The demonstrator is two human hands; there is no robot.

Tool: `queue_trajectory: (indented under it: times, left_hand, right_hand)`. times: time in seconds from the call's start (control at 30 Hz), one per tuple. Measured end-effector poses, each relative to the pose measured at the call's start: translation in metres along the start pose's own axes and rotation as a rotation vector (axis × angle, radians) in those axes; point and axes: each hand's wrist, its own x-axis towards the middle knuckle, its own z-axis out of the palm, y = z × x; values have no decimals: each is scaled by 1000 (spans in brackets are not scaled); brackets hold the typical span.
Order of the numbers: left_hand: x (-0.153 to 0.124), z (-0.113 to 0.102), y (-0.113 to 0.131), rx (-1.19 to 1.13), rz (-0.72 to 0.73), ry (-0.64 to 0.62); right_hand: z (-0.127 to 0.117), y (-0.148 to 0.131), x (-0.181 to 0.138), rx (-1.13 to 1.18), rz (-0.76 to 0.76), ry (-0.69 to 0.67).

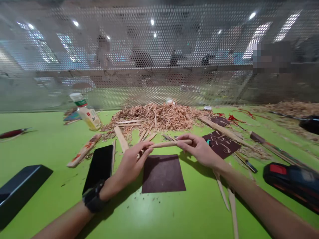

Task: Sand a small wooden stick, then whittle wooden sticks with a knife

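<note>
A slender wooden stick [164,144] is held level between both hands, just above the far edge of a dark brown sandpaper sheet [163,176]. My left hand [132,161] pinches its left end between thumb and fingers. Near the other end, my right hand [199,149] closes thumb and fingertips round it, and a short tip shows past the thumb. The sandpaper lies flat on the green table [154,215], with dark specks scattered below it. Beside my left wrist, which wears a black watch, lies a black phone [99,166].
Wood shavings [159,116] are heaped before a perforated metal screen [149,59]. A drink bottle [87,114] leans at the left, above a stained wood piece [86,151]. More sandpaper [224,146], a long wooden strip [221,129] and a black-and-red tool [289,181] lie right.
</note>
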Motion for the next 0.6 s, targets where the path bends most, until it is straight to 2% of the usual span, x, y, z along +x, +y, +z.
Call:
queue_trajectory:
  times: [0.07, 0.17, 0.3, 0.6]
  left_hand:
    - [1, -2, 1, -29, -27, 42]
    - [4, -4, -2, -71, -64, 60]
    - [6, -4, -8, -73, -35, 83]
    - [4, -4, -10, 8, -64, 92]
  right_hand:
    - [3, 1, -4, -45, -21, -5]
    - [4, -3, -7, -180, -147, 11]
    - [1, -6, -8, -360, -290, 58]
    - [-2, -4, -11, -453, -260, -28]
